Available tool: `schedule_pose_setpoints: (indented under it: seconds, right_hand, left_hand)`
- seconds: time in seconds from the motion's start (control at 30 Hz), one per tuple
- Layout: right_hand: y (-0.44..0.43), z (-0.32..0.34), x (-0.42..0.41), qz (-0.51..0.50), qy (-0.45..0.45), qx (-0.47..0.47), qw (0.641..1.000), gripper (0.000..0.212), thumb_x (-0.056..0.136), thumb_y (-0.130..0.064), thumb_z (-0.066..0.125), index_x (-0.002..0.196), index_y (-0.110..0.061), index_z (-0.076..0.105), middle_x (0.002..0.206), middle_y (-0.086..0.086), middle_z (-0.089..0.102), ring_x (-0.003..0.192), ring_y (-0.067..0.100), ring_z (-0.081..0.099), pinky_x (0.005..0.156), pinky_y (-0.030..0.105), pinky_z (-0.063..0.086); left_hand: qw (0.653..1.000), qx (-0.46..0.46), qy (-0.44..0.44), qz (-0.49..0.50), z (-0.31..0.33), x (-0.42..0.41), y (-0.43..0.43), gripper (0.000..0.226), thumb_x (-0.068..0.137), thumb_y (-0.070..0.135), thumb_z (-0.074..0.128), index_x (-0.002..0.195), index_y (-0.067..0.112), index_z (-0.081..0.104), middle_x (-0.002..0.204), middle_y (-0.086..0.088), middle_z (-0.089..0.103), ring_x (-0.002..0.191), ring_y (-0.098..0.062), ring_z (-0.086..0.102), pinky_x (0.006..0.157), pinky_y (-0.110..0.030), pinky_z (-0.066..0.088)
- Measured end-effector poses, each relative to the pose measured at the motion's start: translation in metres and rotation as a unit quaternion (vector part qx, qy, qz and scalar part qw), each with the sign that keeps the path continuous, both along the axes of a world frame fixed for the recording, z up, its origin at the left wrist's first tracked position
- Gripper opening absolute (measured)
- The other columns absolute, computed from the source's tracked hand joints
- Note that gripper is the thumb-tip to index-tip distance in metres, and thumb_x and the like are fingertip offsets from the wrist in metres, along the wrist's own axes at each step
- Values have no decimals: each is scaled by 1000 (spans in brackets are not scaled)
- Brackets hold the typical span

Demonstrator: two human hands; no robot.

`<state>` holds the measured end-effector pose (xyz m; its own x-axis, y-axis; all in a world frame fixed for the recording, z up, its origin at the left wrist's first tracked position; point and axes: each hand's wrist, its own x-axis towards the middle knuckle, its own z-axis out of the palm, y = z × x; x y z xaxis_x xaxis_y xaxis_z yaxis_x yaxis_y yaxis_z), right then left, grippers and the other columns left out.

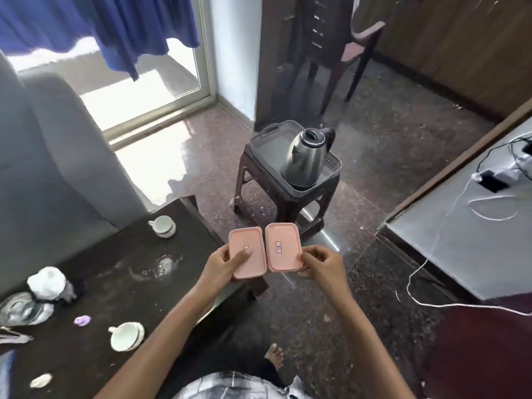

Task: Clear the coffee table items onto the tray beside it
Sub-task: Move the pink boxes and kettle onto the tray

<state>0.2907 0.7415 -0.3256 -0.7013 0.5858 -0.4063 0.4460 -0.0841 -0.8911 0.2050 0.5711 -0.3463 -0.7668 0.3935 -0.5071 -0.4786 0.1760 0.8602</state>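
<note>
Carrying step, two boxes in transit. My left hand (227, 262) holds one pink box (247, 254) by its near end, thumb pressed on the lid and fingers closed beneath; my right hand (318, 264) pinches the second pink box (283, 247) at its near right corner, fingers curled shut on the rim. The boxes ride side by side, long edges almost touching, beyond the right edge of the surface (121, 272). Both lids should be kept level, and the right grip, I judge, would be steadier shifted further under its box. Left on the surface: a cup on a saucer (126, 336) by the near edge, a crumpled white cloth (47, 279) toward the left, and another cup (162, 226) at the far corner. Further off, the tray (266, 146) sits on a stool (283, 203) with a kettle (306, 154) filling its right half; the bare left half is the place to set both boxes, approached low to avoid the kettle.
</note>
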Motion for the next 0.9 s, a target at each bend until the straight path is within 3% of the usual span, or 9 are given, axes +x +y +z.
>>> schedule_pose_setpoints:
  seconds: [0.1,0.23,0.37,0.53,0.7,0.9]
  right_hand:
    - [39,1,-8,-4,-1,3,1000,16,84,1,57,75,-10,65,66,6,61,55,10,57,51,18,53]
    - [80,-4,-26,-6,-8,-2,1000,18,84,0,57,72,-12,65,64,6,61,53,11,55,55,24,54]
    - [123,-7,-62,14,-10,0,1000,12,84,0,58,79,-6,66,65,7,61,55,13,55,54,22,53]
    - [176,-9,-124,35,-12,1,999,21,84,1,58,70,-14,63,64,5,60,53,11,55,54,21,52]
    - [227,4,-189,51,8,-29,998,21,84,2,58,70,-13,65,67,8,62,45,6,55,49,17,52]
    - [271,16,-284,62,41,-32,997,13,84,2,58,79,-8,66,70,9,64,46,8,58,46,16,51]
  left_hand:
    - [1000,-9,-1,11,2,-10,30,30,89,18,59,115,3,58,87,-1,65,68,-9,60,48,-14,47]
    - [999,-13,-10,33,-3,-33,61,32,89,22,60,116,6,58,89,-1,66,77,-15,61,63,-26,52]
    - [998,-13,-6,61,-12,-62,95,24,90,26,58,111,13,60,83,1,64,69,-12,57,50,-16,46]
    - [993,-3,-38,111,-25,-112,139,19,90,25,58,106,15,61,80,0,63,67,-13,56,57,-23,47]
    - [982,6,-73,176,-22,-171,185,12,91,22,56,98,13,59,72,-1,60,61,-13,55,50,-22,47]
    - [965,66,-95,235,-5,-237,209,27,93,23,53,114,7,50,100,-11,62,89,-27,63,73,-38,57]
